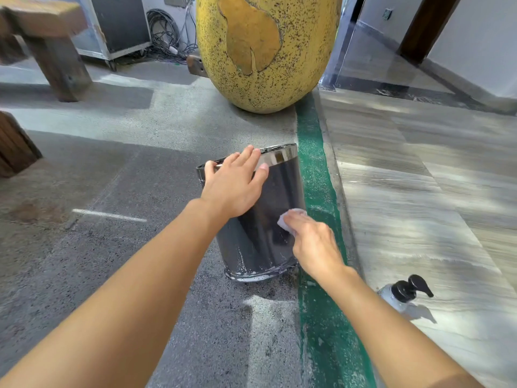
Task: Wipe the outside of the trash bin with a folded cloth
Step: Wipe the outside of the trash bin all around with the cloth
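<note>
A dark, glossy trash bin [268, 219] with a shiny metal rim stands on the concrete floor in the middle of the view, tilted slightly. White soapy streaks run down near its base. My left hand [235, 186] lies spread over the bin's top rim, fingers over the edge and thumb against its side. My right hand [313, 245] presses a small folded pale cloth [291, 219] against the bin's right side, about halfway down. Most of the cloth is hidden under my fingers.
A pump bottle [402, 294] with a black head stands on the marble floor at the right. A green strip [316, 191] runs beside the bin. Behind it sits a big yellow speckled egg-shaped sculpture [268, 51]; a wooden bench [47, 40] is at the far left.
</note>
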`<state>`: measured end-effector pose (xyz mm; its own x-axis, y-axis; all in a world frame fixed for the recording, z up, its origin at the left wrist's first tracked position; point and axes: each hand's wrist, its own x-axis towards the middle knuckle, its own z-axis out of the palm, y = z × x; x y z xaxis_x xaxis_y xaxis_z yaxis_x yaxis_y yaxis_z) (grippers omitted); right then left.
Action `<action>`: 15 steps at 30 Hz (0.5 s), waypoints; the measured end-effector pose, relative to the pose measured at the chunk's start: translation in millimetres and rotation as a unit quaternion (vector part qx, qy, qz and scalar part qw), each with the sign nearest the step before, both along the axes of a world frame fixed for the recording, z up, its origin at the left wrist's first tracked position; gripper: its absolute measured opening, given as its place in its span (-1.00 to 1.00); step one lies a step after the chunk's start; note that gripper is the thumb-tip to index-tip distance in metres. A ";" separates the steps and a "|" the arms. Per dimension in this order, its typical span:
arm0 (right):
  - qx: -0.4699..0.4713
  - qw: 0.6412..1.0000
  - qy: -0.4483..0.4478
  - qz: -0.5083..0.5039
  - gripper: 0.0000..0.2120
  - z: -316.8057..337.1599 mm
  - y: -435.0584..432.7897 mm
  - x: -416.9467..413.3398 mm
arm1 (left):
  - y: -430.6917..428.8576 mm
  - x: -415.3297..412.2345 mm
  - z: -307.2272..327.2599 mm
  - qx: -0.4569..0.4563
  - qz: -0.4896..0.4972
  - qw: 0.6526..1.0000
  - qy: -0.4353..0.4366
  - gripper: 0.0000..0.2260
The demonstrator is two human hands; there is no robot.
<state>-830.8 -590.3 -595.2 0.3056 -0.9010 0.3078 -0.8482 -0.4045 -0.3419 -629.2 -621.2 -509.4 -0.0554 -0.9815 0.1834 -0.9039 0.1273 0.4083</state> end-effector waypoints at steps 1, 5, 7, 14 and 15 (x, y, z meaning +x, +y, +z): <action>0.015 1.000 0.002 -0.002 -0.54 -8.6 5.8 -4.6 | -2.0 0.5 0.7 0.003 0.005 1.000 -0.002 -0.49; 0.068 0.998 0.016 -0.009 -0.47 -44.7 30.2 -28.6 | -7.5 2.0 2.8 0.018 0.019 1.000 -0.015 -0.47; 0.075 0.997 0.020 -0.006 -0.42 -55.9 35.4 -37.5 | -9.3 1.3 5.3 0.018 0.010 1.000 -0.015 -0.46; 0.098 0.995 0.034 0.004 -0.53 -62.0 38.3 -46.8 | 3.7 40.1 -7.1 -0.047 -0.084 0.994 0.053 -0.48; 0.103 0.994 0.039 0.009 -0.55 -61.7 39.4 -47.7 | 5.3 42.1 -12.5 -0.045 -0.088 0.994 0.036 -0.48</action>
<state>-878.5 -551.0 -656.9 0.3387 -0.9363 0.0925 -0.8684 -0.3489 -0.3523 -587.1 -615.9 -521.9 -0.2083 -0.9372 0.2798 -0.8337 0.3197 0.4503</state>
